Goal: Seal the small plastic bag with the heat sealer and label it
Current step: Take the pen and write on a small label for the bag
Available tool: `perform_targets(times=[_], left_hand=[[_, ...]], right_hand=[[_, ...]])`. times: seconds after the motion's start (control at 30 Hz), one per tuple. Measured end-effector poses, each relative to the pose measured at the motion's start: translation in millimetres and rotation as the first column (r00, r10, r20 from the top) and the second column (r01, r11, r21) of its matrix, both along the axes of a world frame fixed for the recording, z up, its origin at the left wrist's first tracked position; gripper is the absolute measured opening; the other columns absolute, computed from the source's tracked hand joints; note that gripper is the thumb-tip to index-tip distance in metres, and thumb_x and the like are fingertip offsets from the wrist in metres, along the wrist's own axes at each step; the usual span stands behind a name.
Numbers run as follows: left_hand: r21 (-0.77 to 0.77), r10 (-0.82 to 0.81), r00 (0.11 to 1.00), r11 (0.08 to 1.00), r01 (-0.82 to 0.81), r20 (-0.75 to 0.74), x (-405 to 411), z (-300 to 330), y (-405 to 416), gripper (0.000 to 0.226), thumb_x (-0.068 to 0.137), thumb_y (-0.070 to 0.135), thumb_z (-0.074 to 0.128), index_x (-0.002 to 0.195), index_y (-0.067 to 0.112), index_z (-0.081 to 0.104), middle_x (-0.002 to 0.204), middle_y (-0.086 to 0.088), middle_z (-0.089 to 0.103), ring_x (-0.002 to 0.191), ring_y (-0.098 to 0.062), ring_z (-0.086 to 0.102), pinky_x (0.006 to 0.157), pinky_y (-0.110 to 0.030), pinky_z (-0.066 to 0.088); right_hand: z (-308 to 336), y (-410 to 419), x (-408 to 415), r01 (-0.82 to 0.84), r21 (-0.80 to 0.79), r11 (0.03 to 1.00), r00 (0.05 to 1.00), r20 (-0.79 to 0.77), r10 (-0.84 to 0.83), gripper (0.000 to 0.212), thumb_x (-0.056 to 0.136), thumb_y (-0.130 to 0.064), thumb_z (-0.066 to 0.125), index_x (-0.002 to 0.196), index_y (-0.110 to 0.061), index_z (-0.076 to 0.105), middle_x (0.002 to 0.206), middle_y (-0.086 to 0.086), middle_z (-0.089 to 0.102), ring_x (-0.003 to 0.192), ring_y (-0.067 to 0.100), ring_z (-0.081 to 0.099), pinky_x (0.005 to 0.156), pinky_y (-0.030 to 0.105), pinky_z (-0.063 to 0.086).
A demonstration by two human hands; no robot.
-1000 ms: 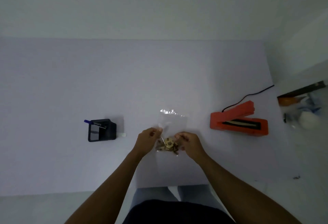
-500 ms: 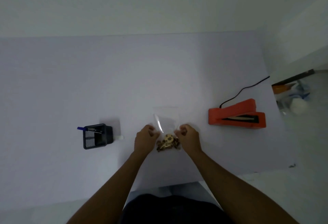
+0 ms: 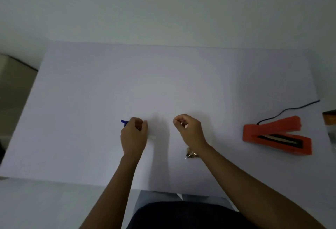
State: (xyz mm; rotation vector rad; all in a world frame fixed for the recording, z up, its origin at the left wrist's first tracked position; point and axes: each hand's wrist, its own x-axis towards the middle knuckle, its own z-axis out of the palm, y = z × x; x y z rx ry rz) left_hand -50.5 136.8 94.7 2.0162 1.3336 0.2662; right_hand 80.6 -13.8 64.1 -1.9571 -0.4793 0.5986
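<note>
Right hand (image 3: 189,130) pinches the clear bag (image 3: 190,153); left hand (image 3: 134,134) curled, grip unclear; contents may spill before reaching the sealer (image 3: 276,136) at right

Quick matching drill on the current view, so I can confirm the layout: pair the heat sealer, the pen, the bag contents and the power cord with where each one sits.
Things:
1. Orange heat sealer
2. Blue pen tip
3. Small brown bag contents
4. Black power cord

Places:
A. Peeking out beside the left hand
B. Under the right wrist, near the right hand
C. Far right of the white table, lid raised
D. Trailing away from the sealer toward the table's right edge

Pairs: 1-C, 2-A, 3-B, 4-D
</note>
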Motion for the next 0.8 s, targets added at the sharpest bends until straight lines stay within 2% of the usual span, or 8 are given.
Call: perform_targets(times=[0.07,0.13,0.23,0.37,0.57,0.67,0.73,0.8], left_hand=[[0.018,0.089,0.996,0.996,-0.089,0.005,-17.0,5.0,28.6,0.016,0.091,0.034,0.062,0.09,0.018,0.064,0.08,0.006,0.067,0.07,-0.012,0.063,0.062,-0.025,0.049],[-0.017,0.094,0.995,0.995,-0.094,-0.036,-33.3,3.6,54.6,0.019,0.09,0.036,0.063,0.09,0.017,0.065,0.082,0.004,0.068,0.068,-0.01,0.061,0.058,-0.022,0.045],[-0.123,-0.055,0.989,0.992,0.037,-0.141,-54.5,-8.7,83.1,0.027,0.088,0.039,0.066,0.096,0.014,0.068,0.086,0.001,0.07,0.071,-0.011,0.061,0.06,-0.022,0.045],[-0.225,-0.29,0.94,0.942,0.248,-0.179,-71.7,-31.5,98.5,0.028,0.091,0.038,0.063,0.108,0.017,0.07,0.096,-0.001,0.073,0.079,-0.013,0.064,0.072,-0.025,0.049],[-0.255,-0.424,0.902,0.883,0.394,-0.075,-75.3,-42.5,105.3,0.021,0.093,0.031,0.063,0.091,0.015,0.076,0.084,0.001,0.075,0.071,-0.013,0.067,0.068,-0.021,0.049],[-0.256,-0.451,0.89,0.87,0.422,-0.064,-71.0,-46.0,110.0,0.026,0.092,0.024,0.063,0.075,0.007,0.073,0.068,-0.004,0.071,0.057,-0.014,0.062,0.061,-0.027,0.051],[-0.246,-0.443,0.894,0.876,0.415,-0.07,-67.3,-45.1,117.3,0.029,0.09,0.02,0.062,0.066,0.004,0.068,0.058,-0.005,0.065,0.047,-0.013,0.053,0.053,-0.03,0.048],[-0.215,-0.436,0.896,0.885,0.412,-0.079,-62.5,-41.5,127.9,0.027,0.088,0.02,0.063,0.066,0.005,0.068,0.058,-0.004,0.065,0.047,-0.012,0.054,0.051,-0.031,0.05]], right_hand=[[7.5,30.6,-14.6,-0.098,0.019,0.995,0.995,0.018,0.098,0.005,0.09,-0.018,0.07,0.087,-0.014,0.073,0.081,-0.003,0.071,0.065,0.014,0.057,0.064,0.017,0.046],[8.6,59.7,-31.6,-0.188,-0.004,0.982,0.982,0.033,0.188,0.005,0.089,-0.02,0.071,0.09,-0.015,0.073,0.082,-0.005,0.07,0.062,0.009,0.054,0.063,0.019,0.047],[3.3,98.8,-58.8,-0.253,-0.102,0.962,0.966,0.036,0.258,0.011,0.088,-0.019,0.072,0.097,-0.014,0.075,0.089,-0.001,0.07,0.065,0.002,0.054,0.066,0.016,0.046],[-9.4,137.0,-86.8,-0.241,-0.315,0.918,0.943,0.146,0.298,0.013,0.092,-0.02,0.065,0.093,-0.012,0.075,0.09,0.006,0.07,0.082,0.018,0.061,0.074,0.029,0.053],[-24.8,162.1,-103.2,-0.181,-0.477,0.86,0.913,0.243,0.327,0.014,0.092,-0.02,0.064,0.093,-0.015,0.078,0.086,0.006,0.069,0.089,0.022,0.058,0.077,0.037,0.052],[-27.6,163.8,-107.8,-0.141,-0.432,0.891,0.928,0.255,0.271,0.015,0.092,-0.018,0.066,0.101,-0.014,0.078,0.092,0.007,0.07,0.093,0.023,0.058,0.08,0.035,0.051],[-22.2,161.2,-106.9,-0.07,-0.332,0.941,0.949,0.268,0.165,0.019,0.093,-0.019,0.066,0.108,-0.011,0.075,0.1,0.007,0.069,0.098,0.021,0.056,0.083,0.031,0.05],[-11.0,156.9,-104.5,0.036,-0.229,0.973,0.95,0.309,0.038,0.019,0.095,-0.019,0.065,0.109,-0.01,0.073,0.105,0.004,0.07,0.1,0.019,0.057,0.085,0.031,0.051]])
